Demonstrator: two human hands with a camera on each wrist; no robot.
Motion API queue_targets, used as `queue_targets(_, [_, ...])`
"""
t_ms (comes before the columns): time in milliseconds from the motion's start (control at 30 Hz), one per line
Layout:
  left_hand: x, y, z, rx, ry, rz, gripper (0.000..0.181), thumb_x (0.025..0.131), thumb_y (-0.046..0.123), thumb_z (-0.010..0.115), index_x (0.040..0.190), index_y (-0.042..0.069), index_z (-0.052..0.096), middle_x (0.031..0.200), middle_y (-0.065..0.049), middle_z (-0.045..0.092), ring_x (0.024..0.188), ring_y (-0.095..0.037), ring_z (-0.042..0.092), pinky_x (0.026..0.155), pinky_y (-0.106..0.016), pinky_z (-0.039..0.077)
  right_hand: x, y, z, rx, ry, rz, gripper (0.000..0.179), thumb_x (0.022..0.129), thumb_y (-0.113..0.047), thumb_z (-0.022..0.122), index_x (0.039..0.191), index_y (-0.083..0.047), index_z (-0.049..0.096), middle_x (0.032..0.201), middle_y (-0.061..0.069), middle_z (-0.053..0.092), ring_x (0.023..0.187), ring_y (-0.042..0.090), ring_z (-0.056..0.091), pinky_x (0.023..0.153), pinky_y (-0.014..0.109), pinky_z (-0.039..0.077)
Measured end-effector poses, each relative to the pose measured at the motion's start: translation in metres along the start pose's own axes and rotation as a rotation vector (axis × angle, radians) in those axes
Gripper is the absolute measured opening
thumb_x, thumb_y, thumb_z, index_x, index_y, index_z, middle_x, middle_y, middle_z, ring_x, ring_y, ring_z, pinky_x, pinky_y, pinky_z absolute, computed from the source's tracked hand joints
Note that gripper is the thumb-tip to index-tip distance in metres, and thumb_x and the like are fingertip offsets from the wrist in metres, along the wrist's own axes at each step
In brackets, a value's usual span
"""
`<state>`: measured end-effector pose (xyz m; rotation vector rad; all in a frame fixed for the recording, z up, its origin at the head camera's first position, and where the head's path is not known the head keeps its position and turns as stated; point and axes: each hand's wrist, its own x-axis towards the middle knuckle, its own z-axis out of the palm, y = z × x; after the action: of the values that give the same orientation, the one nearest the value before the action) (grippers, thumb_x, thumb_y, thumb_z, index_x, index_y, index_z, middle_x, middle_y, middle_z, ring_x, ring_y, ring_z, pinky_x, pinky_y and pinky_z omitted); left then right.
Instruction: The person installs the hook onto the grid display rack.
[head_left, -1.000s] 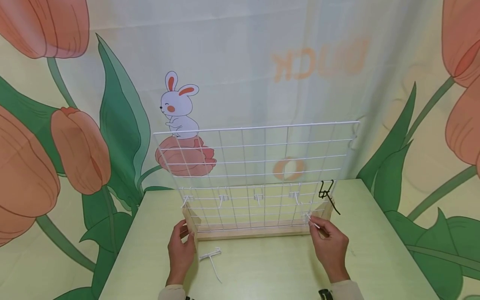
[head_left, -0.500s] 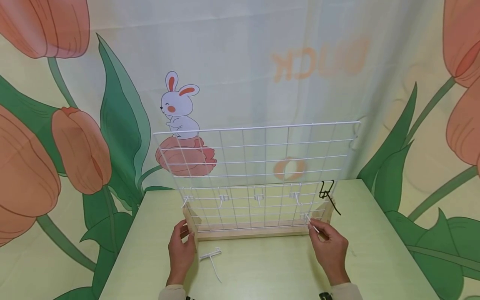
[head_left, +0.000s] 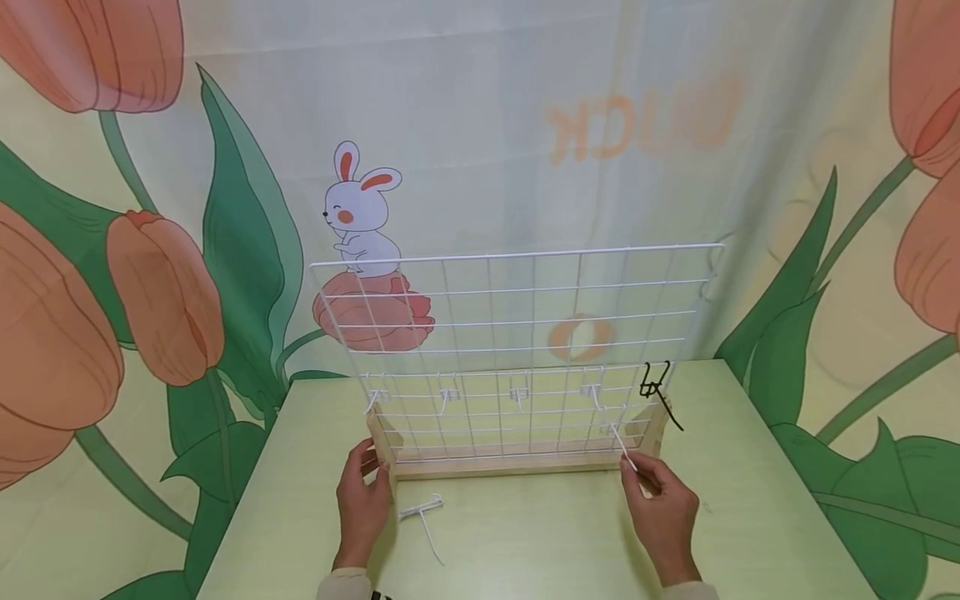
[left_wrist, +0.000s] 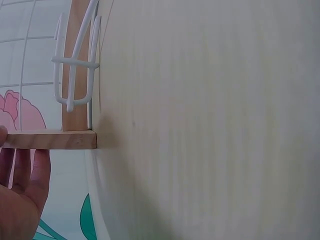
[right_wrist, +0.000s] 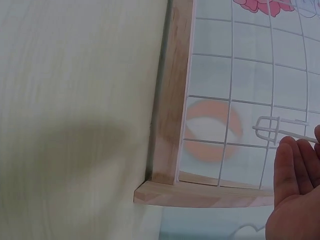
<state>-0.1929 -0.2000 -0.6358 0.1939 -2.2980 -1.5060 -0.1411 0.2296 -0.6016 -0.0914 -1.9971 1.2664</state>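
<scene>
A white wire grid panel stands upright in a wooden base. My left hand grips the base's left end piece, thumb on one side and fingers on the other. At the panel's lower right, my right hand pinches the outer end of a white wire hook's prong. The hook's frame lies against the grid wires in the right wrist view. Another white hook lies on the table just right of my left hand.
Several white hooks hang in a row across the panel, with a black hook at the right end. The pale table reaches back to a curtain printed with tulips and a rabbit.
My right hand has shifted slightly down and toward me along the hook's prong, so more of the prong shows. My left hand stays in place on the base.
</scene>
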Motion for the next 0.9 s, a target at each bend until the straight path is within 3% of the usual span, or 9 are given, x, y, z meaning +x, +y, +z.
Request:
queue_targets(533, [0.000,-0.002,0.000,0.000,0.001,-0.001,0.046,0.100,0.001,0.066,0.143,0.015,0.057,0.127,-0.014,0.068,0.120,-0.033,0.069,0.093,-0.050,0.061,-0.020,-0.004,0.003,0.045,0.010,0.073,0.012,0.085,0.006,0.084,0.093,-0.003,0.081,0.094,0.016,0.082,0.082,-0.016,0.069,0.073,0.007,0.055])
queue_targets(700, [0.000,-0.002,0.000,-0.002,0.009,0.001,0.047,0.100,0.001,0.067,0.143,0.014,0.057,0.125,-0.014,0.068,0.119,-0.033,0.069,0.092,-0.049,0.062,-0.033,-0.017,0.009,0.029,-0.019,0.132,0.015,0.083,0.011,0.083,0.092,0.000,0.081,0.087,0.015,0.081,0.078,-0.013,0.070,0.072,0.006,0.055])
queue_targets(900, [0.001,-0.002,0.000,-0.004,0.003,0.007,0.047,0.100,0.001,0.067,0.144,0.014,0.057,0.126,-0.015,0.068,0.120,-0.034,0.069,0.092,-0.050,0.062,-0.045,-0.015,0.020,0.030,-0.066,0.129,0.016,0.083,0.009,0.084,0.092,-0.004,0.081,0.087,0.010,0.082,0.077,-0.008,0.072,0.072,0.008,0.056])
